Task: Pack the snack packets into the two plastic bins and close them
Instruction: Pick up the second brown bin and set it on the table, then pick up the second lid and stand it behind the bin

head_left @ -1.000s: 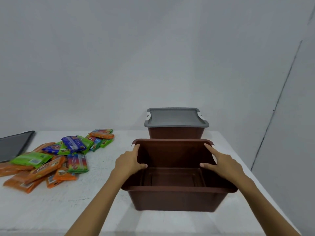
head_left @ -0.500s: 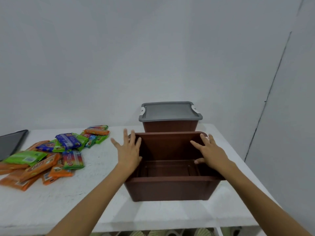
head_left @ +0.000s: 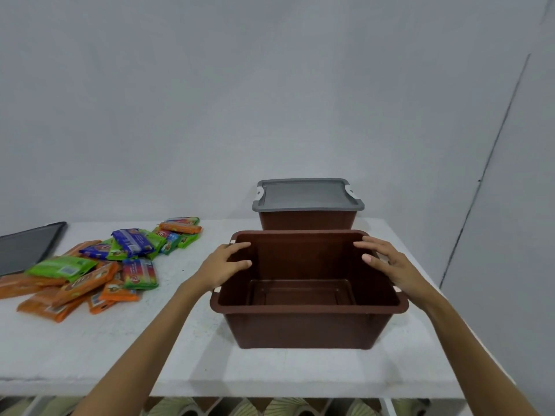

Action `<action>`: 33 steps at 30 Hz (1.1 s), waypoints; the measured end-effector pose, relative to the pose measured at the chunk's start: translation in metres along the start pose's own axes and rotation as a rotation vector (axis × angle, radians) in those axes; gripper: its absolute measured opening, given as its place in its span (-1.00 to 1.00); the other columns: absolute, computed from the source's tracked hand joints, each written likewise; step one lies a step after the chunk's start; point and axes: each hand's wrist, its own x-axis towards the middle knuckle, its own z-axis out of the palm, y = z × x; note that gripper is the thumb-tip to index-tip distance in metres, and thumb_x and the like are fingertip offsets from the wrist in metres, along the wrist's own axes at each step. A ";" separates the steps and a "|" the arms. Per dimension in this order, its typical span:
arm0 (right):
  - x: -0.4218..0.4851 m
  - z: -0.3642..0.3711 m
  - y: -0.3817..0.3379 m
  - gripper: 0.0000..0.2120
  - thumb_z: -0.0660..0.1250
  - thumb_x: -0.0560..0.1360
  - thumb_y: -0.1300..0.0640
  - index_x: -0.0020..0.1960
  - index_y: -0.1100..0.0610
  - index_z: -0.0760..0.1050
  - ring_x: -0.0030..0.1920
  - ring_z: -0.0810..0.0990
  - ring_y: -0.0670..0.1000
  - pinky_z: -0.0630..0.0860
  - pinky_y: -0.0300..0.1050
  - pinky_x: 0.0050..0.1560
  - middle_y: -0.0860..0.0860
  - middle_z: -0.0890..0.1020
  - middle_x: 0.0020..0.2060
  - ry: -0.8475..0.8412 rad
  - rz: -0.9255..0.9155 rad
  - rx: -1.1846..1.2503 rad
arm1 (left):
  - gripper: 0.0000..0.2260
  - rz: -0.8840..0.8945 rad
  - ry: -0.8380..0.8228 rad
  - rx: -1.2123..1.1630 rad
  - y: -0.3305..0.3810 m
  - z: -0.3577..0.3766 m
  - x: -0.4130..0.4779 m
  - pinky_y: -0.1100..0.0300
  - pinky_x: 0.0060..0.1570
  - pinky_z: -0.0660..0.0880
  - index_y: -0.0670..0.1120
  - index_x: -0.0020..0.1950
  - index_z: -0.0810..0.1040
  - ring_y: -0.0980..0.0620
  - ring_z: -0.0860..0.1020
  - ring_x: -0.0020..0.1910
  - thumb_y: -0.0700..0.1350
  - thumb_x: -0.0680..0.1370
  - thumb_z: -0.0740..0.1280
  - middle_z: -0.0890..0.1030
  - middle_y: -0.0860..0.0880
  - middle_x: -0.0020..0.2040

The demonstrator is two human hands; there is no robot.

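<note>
The open brown bin (head_left: 300,328) sits empty on the desk (head_left: 150,340), its long axis running 9 to 3 o'clock. The left hand (head_left: 223,264) and right hand (head_left: 396,265) each lightly hold a side rim, thumb inside, fingers (head_left: 240,245) over the top. The snack packets (head_left: 90,265) lie at 9 o'clock, nearer the left hand; the lidded bin (head_left: 306,220) stands at 12.

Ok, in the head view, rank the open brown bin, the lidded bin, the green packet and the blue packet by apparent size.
1. the open brown bin, though it sits nearer; both bins may truly match.
2. the lidded bin.
3. the green packet and the blue packet look about alike; I won't rank them.
</note>
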 end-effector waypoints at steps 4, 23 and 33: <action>0.002 -0.002 0.004 -0.76 0.23 0.55 0.08 0.20 -0.04 0.50 0.41 0.26 -0.03 0.17 0.00 0.45 -0.04 0.36 0.37 0.028 -0.033 -0.148 | -0.57 -0.017 0.019 0.128 -0.004 0.001 0.005 0.00 0.40 0.20 0.10 0.44 0.27 -0.13 0.24 0.43 0.04 0.58 0.21 0.22 -0.12 0.47; 0.094 0.051 -0.088 -0.66 0.37 0.47 0.04 0.24 0.03 0.52 0.24 0.50 -0.07 0.36 -0.18 0.27 -0.04 0.57 0.20 -0.244 -0.377 -0.476 | -0.77 0.208 0.311 0.194 0.005 -0.055 0.012 0.15 0.18 0.41 -0.05 0.19 0.54 0.04 0.51 0.14 -0.07 0.57 0.24 0.57 -0.03 0.13; 0.166 0.227 -0.181 -0.63 0.33 0.50 0.09 0.28 0.15 0.48 0.20 0.52 0.05 0.40 -0.13 0.22 0.09 0.55 0.23 -0.450 -0.521 -0.326 | -0.78 -0.111 0.574 0.172 -0.099 -0.148 -0.048 0.20 0.03 0.39 -0.15 0.15 0.57 -0.07 0.55 0.07 -0.19 0.53 0.29 0.62 -0.14 0.05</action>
